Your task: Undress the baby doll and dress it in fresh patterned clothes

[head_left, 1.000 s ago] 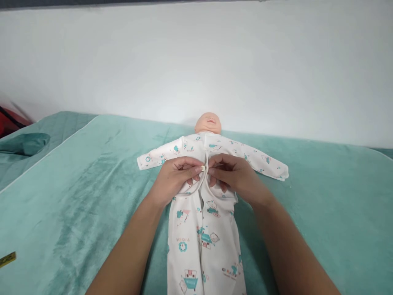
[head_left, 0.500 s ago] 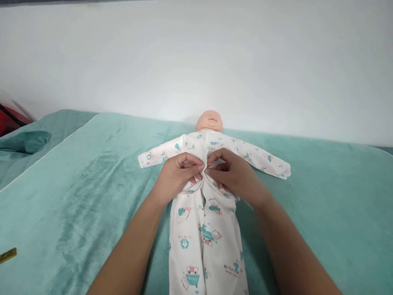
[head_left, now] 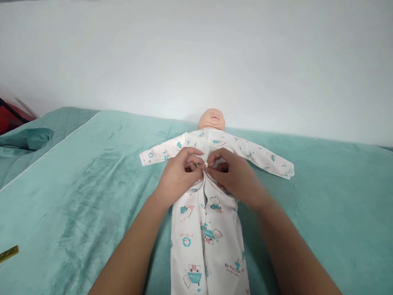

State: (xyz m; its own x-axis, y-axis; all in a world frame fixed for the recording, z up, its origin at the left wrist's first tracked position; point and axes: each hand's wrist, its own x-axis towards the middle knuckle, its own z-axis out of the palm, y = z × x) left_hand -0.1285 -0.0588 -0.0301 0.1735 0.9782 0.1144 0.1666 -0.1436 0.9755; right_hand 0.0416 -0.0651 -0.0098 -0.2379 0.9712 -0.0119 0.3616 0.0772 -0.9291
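A baby doll [head_left: 211, 119] lies on its back, dressed in a white printed baby shirt [head_left: 260, 155] and matching trousers [head_left: 190, 229]. The sleeves spread out to both sides. Over the belly, my left hand [head_left: 184, 172] pinches the left side of the shirt's front opening between thumb and fingers. My right hand [head_left: 229, 170] pinches the facing edge, its fingertips almost touching the left ones. A small pale spot, perhaps a button, shows between the fingertips. Higher on the chest a round button [head_left: 210, 144] is visible. My hands hide the shirt's lower front.
The doll rests on a teal plush cover [head_left: 92, 196] with soft creases. Behind it rises a white wall [head_left: 196, 57]. At the far left are a red item [head_left: 10, 116] with a black strap and a yellow strip [head_left: 9, 254].
The fingertips of both hands have drawn closer together at the shirt edge, and a pale spot now shows between them. The whole view has shifted slightly.
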